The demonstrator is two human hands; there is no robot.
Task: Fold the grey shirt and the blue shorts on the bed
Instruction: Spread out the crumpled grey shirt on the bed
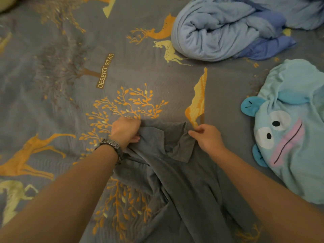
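The grey shirt [178,181] lies crumpled on the bed in front of me, collar end away from me, its body running down to the frame's bottom edge. My left hand [125,131], with a watch on the wrist, grips the shirt's left shoulder by the collar in a fist. My right hand [206,137] pinches the right shoulder edge beside the collar. Both hands sit at the shirt's far end. The blue shorts are not in view.
The bed sheet [70,102] is grey with orange deer and tree prints. A rolled light-blue blanket [224,30] lies at the far right. A light-blue cartoon-face pillow [289,134] lies at the right, close to my right forearm.
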